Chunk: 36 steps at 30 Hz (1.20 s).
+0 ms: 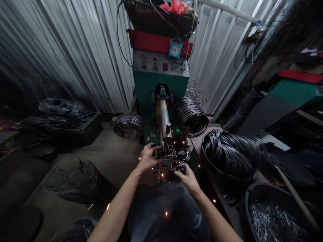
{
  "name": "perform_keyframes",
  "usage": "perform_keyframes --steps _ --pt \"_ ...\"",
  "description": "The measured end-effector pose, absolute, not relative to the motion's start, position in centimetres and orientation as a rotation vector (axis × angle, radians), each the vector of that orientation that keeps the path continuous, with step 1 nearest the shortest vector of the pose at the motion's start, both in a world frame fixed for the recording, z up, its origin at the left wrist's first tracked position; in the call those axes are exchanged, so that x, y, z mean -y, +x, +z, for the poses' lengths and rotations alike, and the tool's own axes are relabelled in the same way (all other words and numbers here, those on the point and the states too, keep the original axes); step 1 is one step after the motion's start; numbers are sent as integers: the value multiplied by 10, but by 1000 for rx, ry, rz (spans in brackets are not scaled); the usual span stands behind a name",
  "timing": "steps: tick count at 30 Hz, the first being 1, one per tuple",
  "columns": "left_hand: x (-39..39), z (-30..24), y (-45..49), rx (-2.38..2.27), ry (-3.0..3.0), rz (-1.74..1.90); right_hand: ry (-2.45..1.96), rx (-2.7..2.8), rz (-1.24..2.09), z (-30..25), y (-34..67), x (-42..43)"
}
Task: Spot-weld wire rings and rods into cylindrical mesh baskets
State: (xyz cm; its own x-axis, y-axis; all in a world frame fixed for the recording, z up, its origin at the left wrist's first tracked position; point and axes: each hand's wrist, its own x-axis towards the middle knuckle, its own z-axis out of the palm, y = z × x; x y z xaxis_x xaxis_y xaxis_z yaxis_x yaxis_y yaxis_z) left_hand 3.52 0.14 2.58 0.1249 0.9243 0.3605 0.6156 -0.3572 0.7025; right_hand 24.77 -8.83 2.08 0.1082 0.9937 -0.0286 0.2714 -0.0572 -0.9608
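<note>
A small wire basket [169,154] sits under the electrode end of the spot welder [145,89], and orange sparks fly around it. My left hand [148,158] is closed on the basket's left side, thumb below and fingers above. On the lower right, my right hand [186,176] has its fingers curled by the basket's edge, around something small and dark that I cannot make out. The welder's thick metal arm [165,116] points toward me just above the basket. Another round wire piece [182,153] lies just right of the basket.
Coils of wire hang left [128,125] and right [191,117] of the welder. A tub of wire rings [227,154] and a bucket of short wire pieces [274,220] stand at right. At left is a green crate [88,126] of wire. A blue clock [175,48] hangs above.
</note>
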Motion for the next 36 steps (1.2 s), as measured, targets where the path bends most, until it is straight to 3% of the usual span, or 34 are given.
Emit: perform_keyframes --steps 5,15,22,27,30,36 --pt "-17 22 30 -1507 1907 1112 -1419 806 1496 0 262 106" --pt "-27 31 22 -1501 1929 1061 -1209 299 1670 -5 282 109" --pt "13 -19 6 -1447 1490 1219 -1574 972 999 -40 295 133" --pt "11 -45 18 -1217 1214 1345 -1622 1449 902 -69 304 151" --pt "10 -41 15 -1218 1207 1375 -1634 1589 941 -46 302 144" --pt "62 -13 -2 -1314 1557 1337 -1403 1891 1152 61 261 116"
